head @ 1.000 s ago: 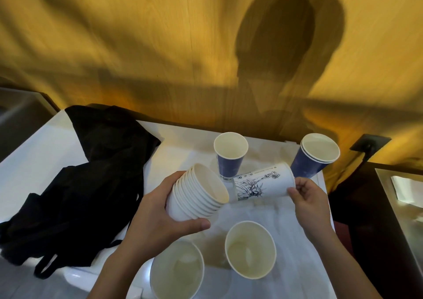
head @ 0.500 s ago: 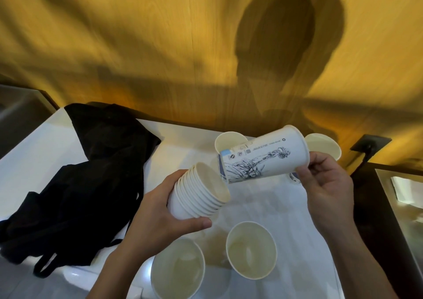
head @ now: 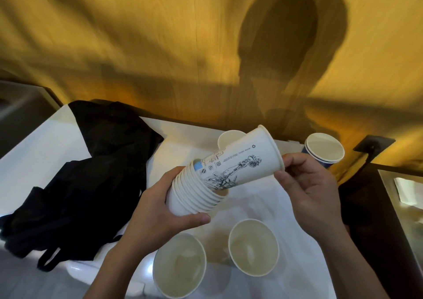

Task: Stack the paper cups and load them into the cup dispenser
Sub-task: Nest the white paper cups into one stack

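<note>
Obstacles on the white tabletop (head: 41,152): black bag (head: 87,179), spread over the left half from the wall edge toward the near edge, strap loop hanging at front. Two open paper cups (head: 179,266) (head: 253,247), upright, side by side near the front edge, a narrow gap between them. One cup (head: 229,136) upright near the wall, partly hidden. Blue nested cups (head: 325,150) at the far right corner, tilted. Free room: bare strip between the bag and the front cups; open patch right of centre, between the blue cups and the front pair. Wood-panel wall (head: 160,35) closes the far side; dark wall fitting (head: 373,144) at right.
</note>
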### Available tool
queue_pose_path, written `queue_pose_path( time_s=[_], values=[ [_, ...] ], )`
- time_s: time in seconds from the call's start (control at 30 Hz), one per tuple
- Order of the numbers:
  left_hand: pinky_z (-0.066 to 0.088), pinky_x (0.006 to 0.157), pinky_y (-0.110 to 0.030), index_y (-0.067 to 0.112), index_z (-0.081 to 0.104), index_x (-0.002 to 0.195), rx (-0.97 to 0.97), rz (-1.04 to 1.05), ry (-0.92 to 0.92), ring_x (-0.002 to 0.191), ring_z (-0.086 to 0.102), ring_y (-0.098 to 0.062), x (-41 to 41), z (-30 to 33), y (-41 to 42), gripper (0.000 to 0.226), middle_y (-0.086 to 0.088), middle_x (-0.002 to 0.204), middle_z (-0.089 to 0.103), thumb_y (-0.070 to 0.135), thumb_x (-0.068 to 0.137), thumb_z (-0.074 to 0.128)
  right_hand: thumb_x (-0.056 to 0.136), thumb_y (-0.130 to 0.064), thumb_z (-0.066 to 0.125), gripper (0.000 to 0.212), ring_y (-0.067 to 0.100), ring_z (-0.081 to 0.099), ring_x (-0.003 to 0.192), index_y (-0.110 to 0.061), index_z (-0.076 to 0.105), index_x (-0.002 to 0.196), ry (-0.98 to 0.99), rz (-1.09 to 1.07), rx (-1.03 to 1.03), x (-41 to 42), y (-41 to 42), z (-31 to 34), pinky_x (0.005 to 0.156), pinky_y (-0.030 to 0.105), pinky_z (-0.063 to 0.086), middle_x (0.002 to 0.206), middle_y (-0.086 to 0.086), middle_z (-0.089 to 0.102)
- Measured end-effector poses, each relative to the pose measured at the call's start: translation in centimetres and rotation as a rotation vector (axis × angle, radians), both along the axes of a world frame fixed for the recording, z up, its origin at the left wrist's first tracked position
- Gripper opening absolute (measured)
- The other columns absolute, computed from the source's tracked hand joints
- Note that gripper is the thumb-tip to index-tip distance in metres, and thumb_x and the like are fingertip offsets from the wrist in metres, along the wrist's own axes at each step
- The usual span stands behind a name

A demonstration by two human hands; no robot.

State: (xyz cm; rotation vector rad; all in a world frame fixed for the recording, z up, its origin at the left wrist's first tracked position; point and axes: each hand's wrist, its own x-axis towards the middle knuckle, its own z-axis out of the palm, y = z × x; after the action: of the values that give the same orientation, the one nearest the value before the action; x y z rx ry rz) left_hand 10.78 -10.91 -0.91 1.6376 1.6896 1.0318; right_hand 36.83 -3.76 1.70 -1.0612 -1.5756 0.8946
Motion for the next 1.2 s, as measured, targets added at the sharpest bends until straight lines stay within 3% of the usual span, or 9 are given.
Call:
queue_pose_path(
  time_s=[0.13, 0.3, 0.53, 0.8, 0.93, 1.07, 1.2],
  values=[
    [0.045, 0.079, -0.008, 0.067, 0.043, 0.119, 0.013, -0.011, 0.014, 0.111, 0.056, 0.011, 0.0, 0.2, -0.1, 0.085, 0.039, 0.120, 0.057, 0.073, 0.045, 0.083, 0.087, 0.000, 0.064, 0.024, 0.018, 0.065, 0.096, -0.022, 0.065, 0.096, -0.029, 0.041, 0.021, -0.3, -0.2, 0.1, 0.081, 0.029, 0.057, 0.095, -0.012, 0.069],
    [0.045, 0.083, -0.012, 0.069, 0.041, 0.121, 0.025, -0.033, 0.026, 0.112, 0.056, 0.010, 0.1, 0.5, -0.1, 0.087, 0.037, 0.122, 0.056, 0.073, 0.046, 0.084, 0.090, -0.007, 0.061, 0.019, 0.020, 0.065, 0.112, -0.015, 0.070, 0.104, -0.006, 0.128, 0.071, -1.3, -0.5, 0.2, 0.092, 0.030, 0.054, 0.112, -0.006, 0.072],
    [0.043, 0.082, -0.009, 0.068, 0.037, 0.122, 0.049, -0.034, 0.073, 0.112, 0.051, 0.017, 0.1, 0.8, -0.1, 0.085, 0.043, 0.122, 0.051, 0.075, 0.048, 0.080, 0.093, -0.025, 0.057, 0.021, 0.004, 0.059, 0.117, -0.040, 0.067, 0.104, -0.085, 0.137, 0.080, -2.7, -0.5, 0.5, 0.091, 0.009, 0.045, 0.117, -0.030, 0.064],
    [0.047, 0.083, -0.011, 0.068, 0.036, 0.122, 0.071, -0.084, 0.103, 0.115, 0.053, 0.009, 0.4, 1.2, 0.0, 0.085, 0.039, 0.122, 0.052, 0.071, 0.051, 0.083, 0.093, -0.050, 0.048, 0.043, -0.019, 0.037, 0.127, -0.060, 0.036, 0.133, -0.258, 0.313, -0.081, -3.7, -1.0, 0.5, 0.089, -0.005, 0.033, 0.132, -0.052, 0.037],
    [0.052, 0.084, -0.017, 0.067, 0.036, 0.123, 0.085, -0.097, 0.119, 0.114, 0.055, 0.005, 0.6, 1.3, 0.2, 0.085, 0.037, 0.122, 0.052, 0.074, 0.052, 0.082, 0.090, -0.055, 0.049, 0.044, -0.018, 0.037, 0.127, -0.064, 0.035, 0.131, -0.277, 0.382, -0.116, -4.4, -1.4, 0.7, 0.090, -0.005, 0.031, 0.135, -0.046, 0.039],
    [0.054, 0.084, -0.019, 0.067, 0.036, 0.123, 0.102, -0.096, 0.145, 0.114, 0.054, 0.005, 0.5, 1.1, 0.3, 0.085, 0.036, 0.122, 0.052, 0.075, 0.052, 0.082, 0.087, -0.053, 0.053, 0.044, -0.023, 0.040, 0.120, -0.063, 0.037, 0.127, -0.265, 0.384, -0.140, -4.5, -1.5, 0.9, 0.085, -0.006, 0.033, 0.123, -0.057, 0.039],
    [0.058, 0.087, -0.026, 0.062, 0.038, 0.126, 0.105, -0.092, 0.155, 0.113, 0.056, 0.003, 0.4, 1.0, 0.4, 0.087, 0.034, 0.122, 0.053, 0.075, 0.051, 0.083, 0.087, -0.056, 0.055, 0.042, -0.018, 0.039, 0.127, -0.063, 0.042, 0.126, -0.268, 0.374, -0.131, -4.5, -1.5, 0.8, 0.090, -0.004, 0.032, 0.131, -0.049, 0.042]
  ],
)
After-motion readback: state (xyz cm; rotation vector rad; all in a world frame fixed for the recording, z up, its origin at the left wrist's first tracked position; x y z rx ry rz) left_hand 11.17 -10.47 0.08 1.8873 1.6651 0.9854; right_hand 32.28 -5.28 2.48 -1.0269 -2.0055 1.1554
